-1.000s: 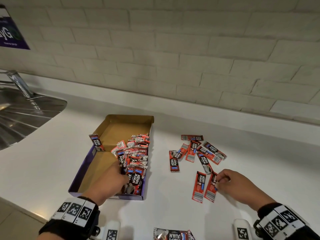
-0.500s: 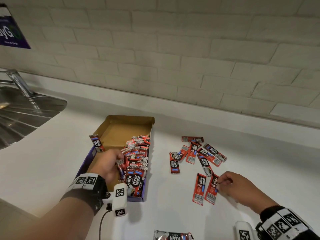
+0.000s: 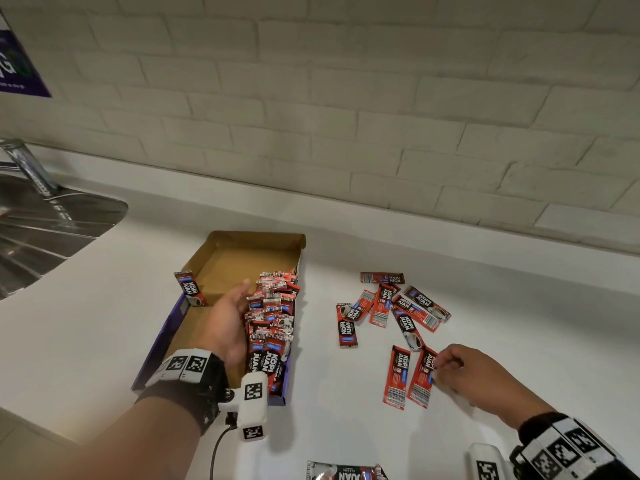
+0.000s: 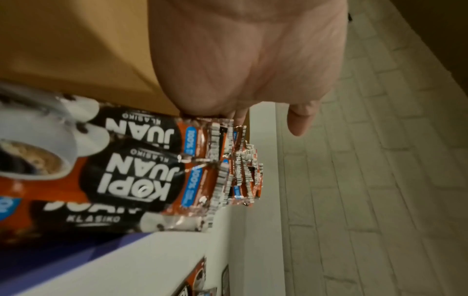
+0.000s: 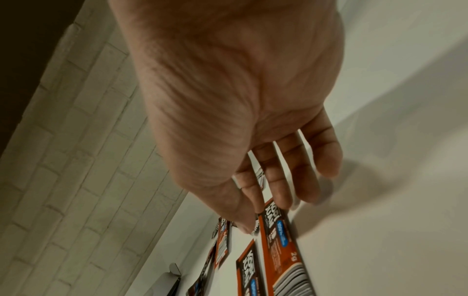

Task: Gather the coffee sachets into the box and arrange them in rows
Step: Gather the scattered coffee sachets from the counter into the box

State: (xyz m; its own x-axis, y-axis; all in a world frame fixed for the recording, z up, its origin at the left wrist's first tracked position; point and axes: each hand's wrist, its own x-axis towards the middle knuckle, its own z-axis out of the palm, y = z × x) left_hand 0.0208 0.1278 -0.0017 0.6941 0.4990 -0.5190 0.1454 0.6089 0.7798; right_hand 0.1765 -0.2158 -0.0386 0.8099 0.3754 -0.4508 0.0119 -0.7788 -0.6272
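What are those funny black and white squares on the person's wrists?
Both bare arms wear a black wrist strap with a white band of square black-and-white code patterns; the right band matches. A white block with the same squares hangs under the left wrist, trailing a black cable.

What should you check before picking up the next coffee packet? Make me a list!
1. Box open with bare floor left: ok.
2. Left hand pressing flat against the packed row, steadying it: ok.
3. Right hand has a grip on the nearest packet: cannot tell; its fingertips touch the top end, which lies on the counter.
4. Only one packet under those fingers: ok; its neighbour lies beside it, apart.
5. All packets in the box lined up: not ok; one packet leans on the left wall, alone.
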